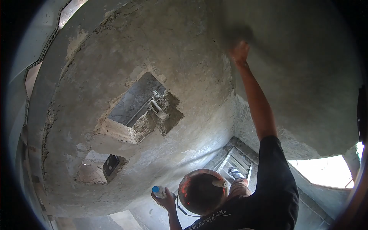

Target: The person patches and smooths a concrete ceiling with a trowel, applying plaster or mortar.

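My left hand [167, 201], low in the view, is wrapped round a clear bottle [160, 193] with a blue cap. High up, my right hand [240, 52] reaches to the grey plastered wall [303, 88], its fingers closed at a dark, motion-blurred thing [242, 33] that I cannot make out. Beside my left hand and in front of my dark shirt is a round, dark object [203, 191] with reddish marks on its rim.
A rough square opening [138, 96] with a pale fitting [158, 109] cuts the left wall. Below it, a smaller recess [91, 168] holds a black item [111, 165]. A foot [235, 173] rests near a slatted frame [245, 163]. Bright light enters at an opening [326, 170].
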The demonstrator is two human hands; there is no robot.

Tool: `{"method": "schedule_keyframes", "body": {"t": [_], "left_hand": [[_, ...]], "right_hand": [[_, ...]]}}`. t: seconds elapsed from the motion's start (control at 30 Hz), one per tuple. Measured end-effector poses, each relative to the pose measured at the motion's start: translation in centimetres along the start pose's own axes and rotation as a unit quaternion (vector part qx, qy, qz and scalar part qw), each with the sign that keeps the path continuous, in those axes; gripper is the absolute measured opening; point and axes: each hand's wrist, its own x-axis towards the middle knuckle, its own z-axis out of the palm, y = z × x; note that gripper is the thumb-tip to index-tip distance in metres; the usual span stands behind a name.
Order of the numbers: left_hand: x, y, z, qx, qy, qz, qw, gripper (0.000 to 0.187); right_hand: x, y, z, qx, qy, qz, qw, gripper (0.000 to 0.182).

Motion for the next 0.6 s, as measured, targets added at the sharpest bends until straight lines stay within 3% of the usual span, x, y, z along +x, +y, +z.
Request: {"method": "schedule_keyframes", "body": {"t": [0.13, 0.2, 0.23, 0.3, 0.43, 0.5, 0.53, 0.6], "left_hand": [[0.3, 0.2, -0.4, 0.005, -0.002, -0.031, 1.0, 0.061], [0.4, -0.1, -0.2, -0.006, 0.0, -0.037, 0.999, 0.061], [0.3, -0.7, -0.2, -0.003, 0.003, -0.042, 0.999, 0.061], [0.3, -0.9, -0.1, -0.002, 0.006, -0.046, 0.999, 0.061], [0.2, -0.8, 0.0, 0.008, 0.01, -0.044, 0.999, 0.061], [0.1, -0.9, 0.2, 0.016, 0.015, -0.046, 0.999, 0.061], [0.2, -0.9, 0.2, 0.007, 0.01, -0.042, 0.999, 0.061], [0.4, -1.0, -0.1, 0.003, 0.004, -0.037, 0.999, 0.061]], "right_hand": [[3.3, -0.7, 1.2, -0.096, 0.033, 0.048, 0.994, 0.033], [5.3, -1.5, 2.0, -0.06, 0.115, -0.052, 0.99, 0.034], [5.3, -1.9, 2.2, -0.06, 0.115, -0.052, 0.99, 0.034], [5.4, -2.8, 2.7, -0.177, -0.016, -0.017, 0.984, 0.036], [1.2, -1.5, 2.4, -0.129, 0.033, -0.088, 0.987, 0.038], [0.1, -1.9, 1.1, 0.03, 0.045, -0.053, 0.997, 0.042], [0.7, -2.2, 0.9, 0.03, 0.045, -0.052, 0.997, 0.042], [2.4, -2.9, 0.5, -0.045, 0.029, 0.081, 0.995, 0.044]]}}
